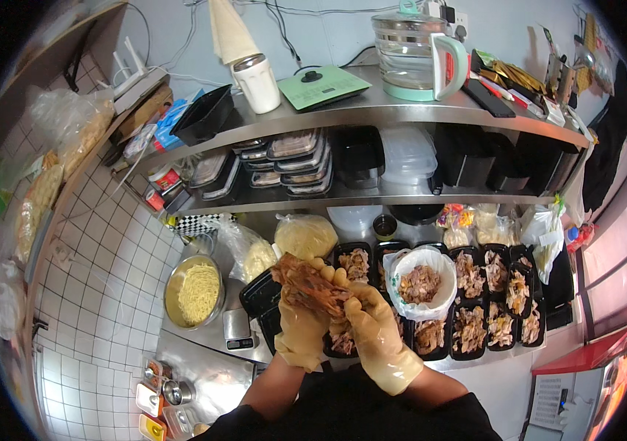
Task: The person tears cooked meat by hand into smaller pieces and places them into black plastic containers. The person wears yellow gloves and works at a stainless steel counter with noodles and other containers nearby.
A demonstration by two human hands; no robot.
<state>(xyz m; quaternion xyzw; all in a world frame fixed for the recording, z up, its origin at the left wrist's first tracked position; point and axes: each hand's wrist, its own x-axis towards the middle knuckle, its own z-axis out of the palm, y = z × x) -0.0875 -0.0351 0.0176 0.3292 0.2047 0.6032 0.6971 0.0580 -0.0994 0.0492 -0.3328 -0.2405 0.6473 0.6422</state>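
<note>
A piece of dark cooked meat (310, 284) is held between my two gloved hands, above the black trays. My left hand (305, 325), in a yellowish glove, supports it from beneath and behind. With its fingertips, my right hand (376, 325) grips the meat's lower right end. Just to the right stands a tub lined with a white plastic bag (448, 281), with meat pieces (420, 284) inside. Black plastic trays of shredded meat (468, 331) stand in rows around the tub. At my left hand lies an unfilled black tray (261, 292), and another is partly hidden beneath the hands.
A steel bowl of noodles (197, 292) and a small digital scale (237, 328) are at the left. Bagged food (305, 236) lines the back. Above runs a steel shelf (313, 205) with stacked lidded containers (302, 162); the top shelf bears a green scale (321, 88) and a glass kettle (412, 55).
</note>
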